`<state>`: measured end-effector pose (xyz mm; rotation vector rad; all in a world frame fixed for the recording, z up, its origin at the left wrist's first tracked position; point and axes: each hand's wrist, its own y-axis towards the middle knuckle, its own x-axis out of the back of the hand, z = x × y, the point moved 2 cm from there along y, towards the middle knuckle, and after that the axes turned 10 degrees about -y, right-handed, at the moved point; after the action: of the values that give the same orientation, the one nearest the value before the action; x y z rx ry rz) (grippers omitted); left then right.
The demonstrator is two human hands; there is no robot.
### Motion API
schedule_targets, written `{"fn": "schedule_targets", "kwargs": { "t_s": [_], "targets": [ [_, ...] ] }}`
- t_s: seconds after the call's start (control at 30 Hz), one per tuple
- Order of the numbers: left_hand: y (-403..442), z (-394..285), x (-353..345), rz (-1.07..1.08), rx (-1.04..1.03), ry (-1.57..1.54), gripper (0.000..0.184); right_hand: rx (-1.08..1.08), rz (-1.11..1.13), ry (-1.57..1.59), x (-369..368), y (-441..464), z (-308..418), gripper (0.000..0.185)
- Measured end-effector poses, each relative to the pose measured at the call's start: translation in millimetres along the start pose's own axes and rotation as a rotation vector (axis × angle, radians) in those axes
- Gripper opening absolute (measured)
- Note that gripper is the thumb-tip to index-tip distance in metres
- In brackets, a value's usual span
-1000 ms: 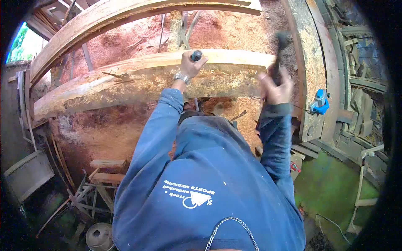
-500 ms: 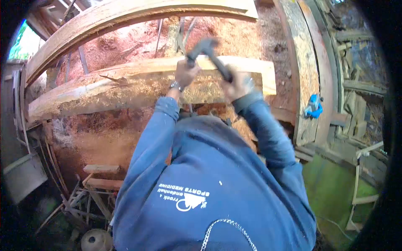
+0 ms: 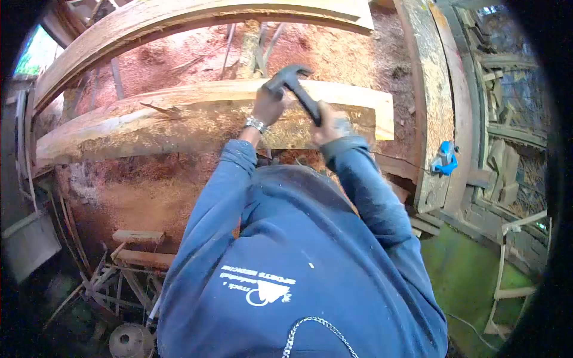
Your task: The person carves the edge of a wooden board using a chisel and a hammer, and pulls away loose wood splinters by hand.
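Observation:
A dark hammer (image 3: 303, 95) is gripped by its handle in my right hand (image 3: 328, 123), its head over my left hand. My left hand (image 3: 268, 107), with a metal-band watch at the wrist, is closed around an upright tool, whose end is hidden beneath the hammer head. Both hands are above the near wooden beam (image 3: 197, 119), which has a pale planed top edge and a rough side strewn with wood chips. The tool's lower part cannot be seen.
A second long beam (image 3: 197, 13) runs behind the near one. At the right, a blue power tool (image 3: 445, 159) rests on a thick timber (image 3: 433, 107). Reddish sawdust covers the ground. Wooden trestle pieces (image 3: 140, 258) stand at the lower left.
The hammer has swung from the right side in to the top of my left hand, and my right hand has moved left with it. My left hand stays closed over the beam.

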<state>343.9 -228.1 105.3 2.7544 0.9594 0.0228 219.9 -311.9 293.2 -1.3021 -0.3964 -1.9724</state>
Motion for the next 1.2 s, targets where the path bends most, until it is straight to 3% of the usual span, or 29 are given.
{"fn": "schedule_targets", "kwargs": {
  "t_s": [0.03,0.1,0.13,0.23,0.3,0.33,0.37,0.4,0.43,0.47,0.5,0.53,0.63,0.77,0.8,0.83,0.9,0.93,1.07,1.1,1.17,1.2],
  "targets": [
    [4,7,1,-0.027,-0.017,-0.019,0.013,0.079,-0.150,0.058,18,-6,4,0.021],
    [11,6,4,0.161,0.142,-0.050,0.018,0.244,-0.454,0.147,67,-14,5,0.014],
    [10,-1,1,0.140,0.121,-0.110,0.028,0.343,-0.616,0.240,101,-13,8,0.015],
    [10,-6,3,0.127,0.081,-0.057,0.024,0.549,-0.762,0.632,175,-21,22,0.020],
    [9,-4,5,0.141,0.110,-0.075,0.025,0.453,-0.835,0.514,137,-24,14,0.024],
    [11,-3,6,0.143,0.090,-0.067,0.024,0.349,-0.770,0.302,89,-19,-1,0.025],
    [10,-4,5,0.158,0.071,-0.055,0.023,0.226,-0.510,0.028,31,-14,-20,0.027],
    [7,-1,3,0.117,0.059,-0.056,0.021,0.094,-0.078,-0.206,-28,-15,-39,0.029],
    [3,4,1,0.076,0.048,-0.058,0.019,0.002,0.216,-0.274,-58,-26,-48,0.031],
    [2,10,5,0.097,0.015,-0.081,0.019,-0.019,0.256,-0.231,-62,-34,-50,0.032],
    [11,11,4,0.072,-0.038,-0.111,0.020,-0.013,0.212,-0.200,-49,-38,-53,0.034],
    [6,-8,3,0.053,0.341,-0.234,0.020,-0.047,0.104,-0.138,-47,-44,-67,0.036],
    [12,-1,4,0.126,0.122,-0.059,0.022,-0.177,-0.235,0.033,-35,-66,-123,0.043],
    [23,-3,-5,0.085,0.053,0.004,0.023,-0.432,-0.392,0.252,-19,-106,-185,0.047],
    [25,-4,-9,0.073,0.167,0.000,0.021,-0.485,-0.479,0.322,-28,-115,-204,0.030],
    [28,4,-13,0.085,0.083,0.158,0.020,-0.541,-0.555,0.392,-43,-123,-221,0.017],
    [30,1,-35,0.099,0.028,0.215,0.017,-0.744,-0.524,0.632,-57,-121,-222,0.019],
    [30,0,-46,0.178,0.163,0.268,0.019,-0.845,-0.504,0.745,-64,-118,-222,0.020],
    [25,0,-79,0.335,0.240,0.414,0.022,-0.879,-0.514,0.619,-139,-92,-288,0.021],
    [25,-3,-78,0.367,0.284,0.449,0.023,-0.958,-0.378,0.473,-154,-87,-302,0.016],
    [13,-13,-61,0.303,0.086,0.248,0.022,-0.818,-0.190,0.110,-186,-94,-339,0.013],
    [11,-17,-46,0.277,-0.019,0.157,0.022,-0.744,-0.200,0.313,-192,-99,-330,0.015]
  ]
}}
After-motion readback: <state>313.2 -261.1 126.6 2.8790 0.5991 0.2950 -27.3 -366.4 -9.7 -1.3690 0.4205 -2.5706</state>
